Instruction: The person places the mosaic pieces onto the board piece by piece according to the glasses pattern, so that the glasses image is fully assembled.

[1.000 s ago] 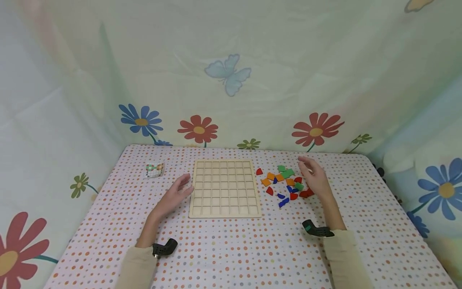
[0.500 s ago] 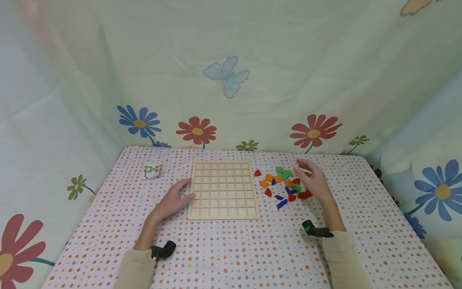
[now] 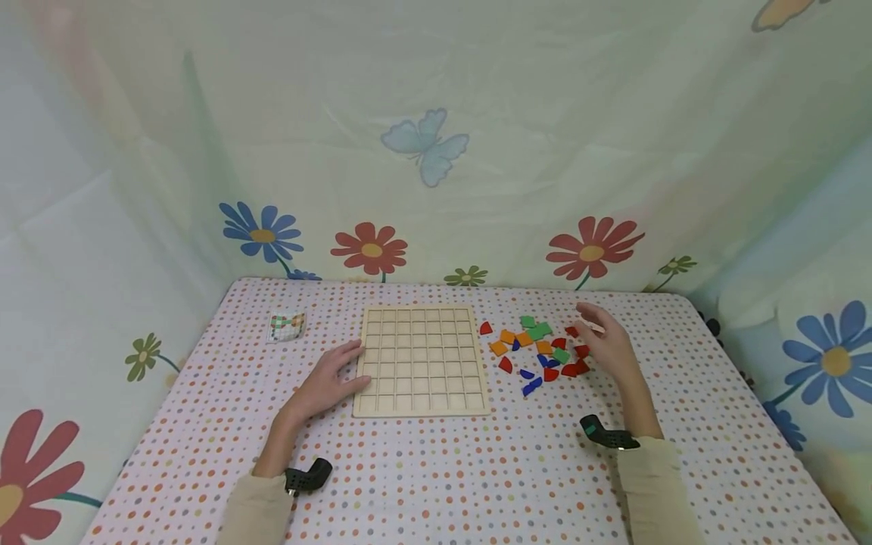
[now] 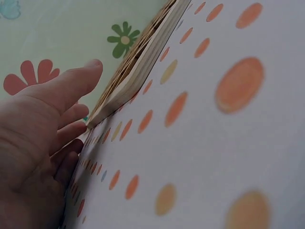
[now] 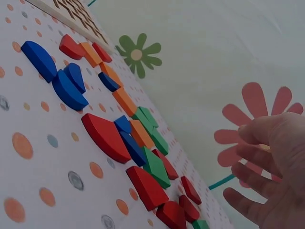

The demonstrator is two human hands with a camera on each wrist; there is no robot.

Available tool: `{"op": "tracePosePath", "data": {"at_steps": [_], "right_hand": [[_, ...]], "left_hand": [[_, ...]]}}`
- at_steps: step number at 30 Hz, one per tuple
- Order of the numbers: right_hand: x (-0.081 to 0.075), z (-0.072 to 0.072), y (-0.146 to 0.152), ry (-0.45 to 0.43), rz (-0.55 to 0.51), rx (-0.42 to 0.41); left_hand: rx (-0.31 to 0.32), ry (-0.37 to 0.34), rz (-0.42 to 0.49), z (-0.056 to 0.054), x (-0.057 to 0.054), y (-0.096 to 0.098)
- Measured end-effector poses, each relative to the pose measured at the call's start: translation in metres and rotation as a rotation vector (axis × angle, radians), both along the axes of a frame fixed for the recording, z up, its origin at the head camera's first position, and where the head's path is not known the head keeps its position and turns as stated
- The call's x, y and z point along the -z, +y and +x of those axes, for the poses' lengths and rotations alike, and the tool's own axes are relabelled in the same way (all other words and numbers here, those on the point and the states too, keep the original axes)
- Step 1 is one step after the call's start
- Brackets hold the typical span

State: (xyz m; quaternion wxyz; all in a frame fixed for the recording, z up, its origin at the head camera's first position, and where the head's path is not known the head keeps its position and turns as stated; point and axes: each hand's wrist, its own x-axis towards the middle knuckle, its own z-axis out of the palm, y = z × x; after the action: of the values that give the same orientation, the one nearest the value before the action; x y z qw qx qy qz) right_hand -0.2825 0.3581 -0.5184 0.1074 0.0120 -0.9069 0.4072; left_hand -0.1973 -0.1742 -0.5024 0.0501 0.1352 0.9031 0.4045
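Fingers (image 5: 257,179) loosely parted; left hand (image 3: 325,386) slants far-right to the board's (image 3: 421,413) left edge; right hand (image 3: 606,344) slants far-left beside the pieces (image 3: 543,347), right of the board; board sides run near to far.

A pale green fabric backdrop (image 3: 518,98) hangs behind the counter (image 3: 436,477), whose light covering bears orange, yellow and grey-blue dots. Printed on the backdrop are a light-blue butterfly (image 3: 432,154) near the middle and, lower down, a blue flower (image 3: 262,235) and two red flowers (image 3: 591,253). A dark object (image 3: 713,327), too small to make out, shows beyond the counter's right edge.
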Motion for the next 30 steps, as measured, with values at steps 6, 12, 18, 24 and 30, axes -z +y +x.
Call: {"op": "tracePosePath", "data": {"at_steps": [6, 12, 18, 24, 30], "right_hand": [[-0.017, 0.014, 0.000, -0.069, 0.093, -0.015], [-0.052, 0.035, -0.023, -0.116, 0.295, -0.147], [-0.055, 0.038, -0.032, -0.094, 0.566, -0.224], [-0.051, 0.036, -0.036, -0.091, 0.521, -0.178], [-0.042, 0.035, -0.039, -0.098, 0.471, -0.093]], "left_hand": [[0.013, 0.039, -0.019, 0.003, 0.003, -0.003], [0.021, 0.043, -0.023, 0.006, 0.002, -0.002], [0.020, 0.052, -0.024, 0.005, 0.001, -0.001], [0.027, 0.057, -0.030, 0.003, -0.001, -0.001], [0.021, 0.031, -0.035, 0.003, -0.001, 0.001]]}}
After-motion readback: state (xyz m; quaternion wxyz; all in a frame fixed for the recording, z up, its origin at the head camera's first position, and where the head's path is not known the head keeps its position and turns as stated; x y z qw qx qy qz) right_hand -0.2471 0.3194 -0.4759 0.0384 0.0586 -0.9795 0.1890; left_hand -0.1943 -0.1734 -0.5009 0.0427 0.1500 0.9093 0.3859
